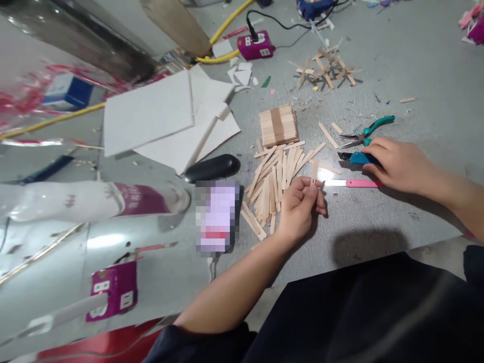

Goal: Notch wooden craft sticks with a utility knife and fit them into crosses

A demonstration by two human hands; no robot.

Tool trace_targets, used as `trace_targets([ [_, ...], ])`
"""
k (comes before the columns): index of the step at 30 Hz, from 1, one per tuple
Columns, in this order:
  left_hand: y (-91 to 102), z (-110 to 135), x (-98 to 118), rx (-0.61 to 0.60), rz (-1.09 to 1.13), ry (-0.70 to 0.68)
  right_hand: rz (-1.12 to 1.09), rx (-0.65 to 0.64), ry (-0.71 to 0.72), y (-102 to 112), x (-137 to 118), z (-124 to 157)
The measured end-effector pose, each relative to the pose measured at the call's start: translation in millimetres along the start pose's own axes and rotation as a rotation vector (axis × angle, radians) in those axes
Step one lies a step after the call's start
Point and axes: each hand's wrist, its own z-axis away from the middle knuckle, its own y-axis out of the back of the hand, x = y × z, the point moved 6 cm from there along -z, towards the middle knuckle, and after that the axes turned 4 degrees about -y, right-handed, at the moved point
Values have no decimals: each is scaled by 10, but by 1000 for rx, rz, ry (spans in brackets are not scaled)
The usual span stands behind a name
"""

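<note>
My left hand (299, 206) is closed, pinching a wooden craft stick (315, 171) that points up between thumb and fingers. My right hand (397, 164) has its fingers and thumb around the blue utility knife (361, 159), whose dark tip faces left. Just beyond it lie needle-nose pliers (365, 135) with green handles. A flat metal strip with a pink handle (359, 183) rests below the knife, its right end close to my right thumb. Beside my left hand spreads a loose pile of craft sticks (270, 186), with a banded bundle of craft sticks (279, 125) behind it.
Several sticks joined in star-like shapes (327, 69) stand at the back. A phone (217, 217), a black case (212, 168) and white boards (151, 113) lie to the left, near a white bottle (151, 197). Purple power sockets (256, 45) and a blue glue gun (313, 9) are farther back.
</note>
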Motion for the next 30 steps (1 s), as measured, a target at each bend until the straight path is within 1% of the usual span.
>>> trace_targets([
  [1, -1, 6, -4, -3, -1, 2, -69, 41, 18, 7, -15, 1],
  [5, -32, 11, -29, -29, 11, -11, -354, 207, 168, 11, -95, 22],
  [7, -51, 7, -49, -45, 17, -11, -421, 252, 167, -26, -86, 33],
  [11, -52, 0, -33, -65, 15, -52, -454, 207, 101, -158, -40, 41],
  [14, -6, 3, 27, -23, -1, -89, -476, 195, 146, -201, -43, 46],
  [17, 38, 1, 53, 27, -25, -40, -495, 200, 201, -208, -46, 42],
  [20, 80, -16, 47, 74, -44, 24, -498, 197, 219, -208, -38, 33],
  [23, 124, -27, 26, 94, -73, 59, -491, 196, 239, -200, -42, 30],
  [30, 196, -25, 47, 69, -177, 21, -432, 163, 255, -202, -85, 37],
])
